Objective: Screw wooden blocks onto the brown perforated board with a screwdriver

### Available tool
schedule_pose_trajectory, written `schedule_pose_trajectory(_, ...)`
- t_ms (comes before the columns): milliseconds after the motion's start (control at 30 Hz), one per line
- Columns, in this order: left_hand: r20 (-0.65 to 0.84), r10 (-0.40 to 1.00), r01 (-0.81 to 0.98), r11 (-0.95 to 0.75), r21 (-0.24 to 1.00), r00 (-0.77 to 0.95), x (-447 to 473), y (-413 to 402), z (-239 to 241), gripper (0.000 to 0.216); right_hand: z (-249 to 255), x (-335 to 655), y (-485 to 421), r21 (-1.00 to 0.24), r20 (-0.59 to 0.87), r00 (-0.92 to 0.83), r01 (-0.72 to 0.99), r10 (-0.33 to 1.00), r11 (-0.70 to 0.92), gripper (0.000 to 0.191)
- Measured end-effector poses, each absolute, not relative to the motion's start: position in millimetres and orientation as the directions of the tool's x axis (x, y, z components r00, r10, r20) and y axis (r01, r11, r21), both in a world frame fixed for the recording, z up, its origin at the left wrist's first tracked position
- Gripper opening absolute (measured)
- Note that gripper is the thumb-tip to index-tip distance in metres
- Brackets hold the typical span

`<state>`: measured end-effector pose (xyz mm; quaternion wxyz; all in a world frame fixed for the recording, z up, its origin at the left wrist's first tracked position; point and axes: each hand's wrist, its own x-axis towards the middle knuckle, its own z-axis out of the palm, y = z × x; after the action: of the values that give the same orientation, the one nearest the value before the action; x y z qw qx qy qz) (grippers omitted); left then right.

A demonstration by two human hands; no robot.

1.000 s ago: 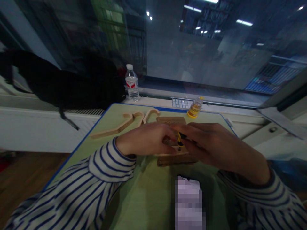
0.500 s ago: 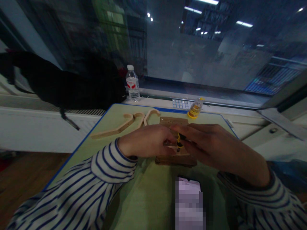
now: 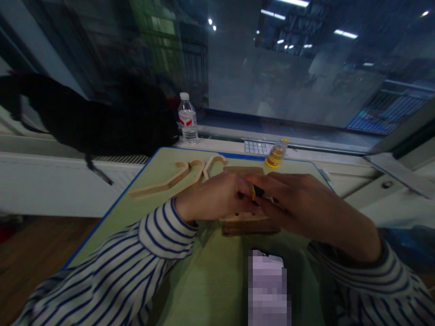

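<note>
Over the wooden block, my left hand (image 3: 217, 195) and my right hand (image 3: 306, 206) meet with bent fingers. Between their fingertips is a small black-and-yellow piece (image 3: 257, 192); its kind is not clear, and the fingers cover much of it. My right thumb and fingers are closed on the piece, while my left fingertips press against its near side. Below them lies a brown wooden block (image 3: 249, 228) with a paler strip that shows small round holes. My hands hide the block's middle.
Pale wooden hooks (image 3: 170, 181) lie on the green table (image 3: 200, 280) to the left. A phone (image 3: 268, 290) rests in front. Behind stand a glue bottle (image 3: 277, 155) and, on the sill, a water bottle (image 3: 188, 120). A black bag (image 3: 102, 122) is at the left.
The black-and-yellow piece has risen off the block's pale strip, where holes now show. My left hand has shifted slightly right, closer to my right hand. The block has moved a little.
</note>
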<state>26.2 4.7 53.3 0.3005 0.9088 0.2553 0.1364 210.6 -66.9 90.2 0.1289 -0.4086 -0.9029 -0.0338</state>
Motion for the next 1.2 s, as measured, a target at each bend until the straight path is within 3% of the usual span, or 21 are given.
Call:
schedule_pose_trajectory(267, 0.107, 0.503, 0.342, -0.714, 0.611, 0.858, 25.8, 8.4, 50.3, 0.023, 89.1, 213.4, -67.2, -0.055, 0.328, -0.631, 0.730, 0.703, 0.681, 0.039)
schedule_pose_trajectory(500, 0.123, 0.494, 0.332, -0.727, 0.601, 0.861, 26.2, 7.8, 50.1, 0.016, 89.4, 214.3, -66.1, -0.109, 0.349, -0.647, 0.690, 0.678, 0.715, 0.033)
schedule_pose_trajectory(867, 0.129, 0.441, 0.277, -0.738, 0.616, 0.888, 24.2, 7.7, 56.6, 0.015, 90.8, 212.0, -65.8, -0.099, 0.314, -0.638, 0.714, 0.703, 0.693, 0.030)
schedule_pose_trajectory(1033, 0.013, 0.444, 0.364, -0.751, 0.551, 0.896, 20.6, 4.3, 58.2, 0.022, 90.4, 214.0, -66.7, -0.073, 0.329, -0.629, 0.727, 0.704, 0.683, 0.033)
schedule_pose_trajectory(1200, -0.112, 0.458, 0.465, -0.807, 0.365, 0.882, 15.1, 4.0, 57.0, 0.034, 88.6, 214.6, -66.4, -0.015, 0.381, -0.634, 0.723, 0.673, 0.690, 0.035)
